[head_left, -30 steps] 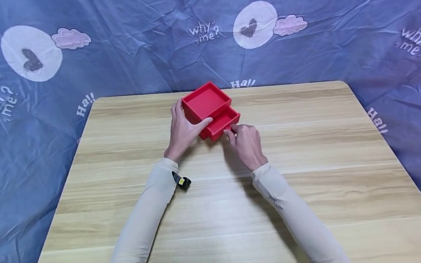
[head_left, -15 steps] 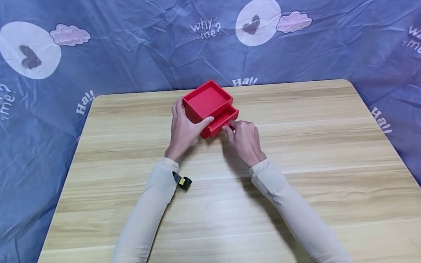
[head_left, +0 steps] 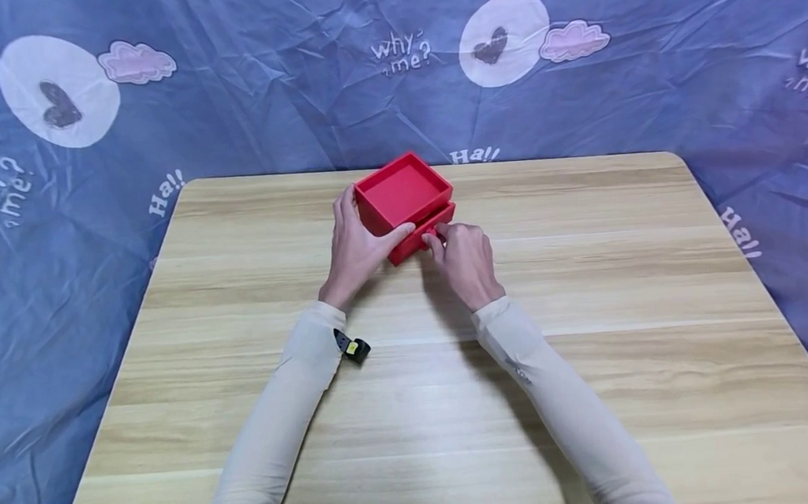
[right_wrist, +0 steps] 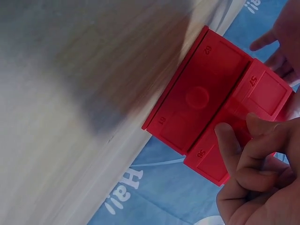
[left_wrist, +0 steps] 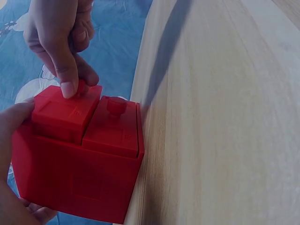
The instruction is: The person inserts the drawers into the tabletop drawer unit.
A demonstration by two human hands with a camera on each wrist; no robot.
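Observation:
A small red drawer box (head_left: pixel 405 190) with a shallow tray top stands turned at an angle near the table's far edge. My left hand (head_left: pixel 355 249) grips it from the left, thumb across the front top edge. My right hand (head_left: pixel 467 263) pinches the knob (left_wrist: pixel 83 87) of the upper drawer (left_wrist: pixel 63 112), mostly hidden by the fingers. That drawer sticks out slightly from the box. Below it, the lower drawer (right_wrist: pixel 218 61) sits flush, its round knob (left_wrist: pixel 116 106) uncovered. Raised numbers mark both drawer fronts in the right wrist view.
The wood-grain table (head_left: pixel 416 409) extends around the box on both sides and toward me. A blue printed cloth (head_left: pixel 278 96) hangs behind the table. A black strap device (head_left: pixel 353 348) sits on my left wrist.
The upper drawer has slid back into the box, from well out to only slightly out, with my right hand following it away from me. My left hand keeps its grip.

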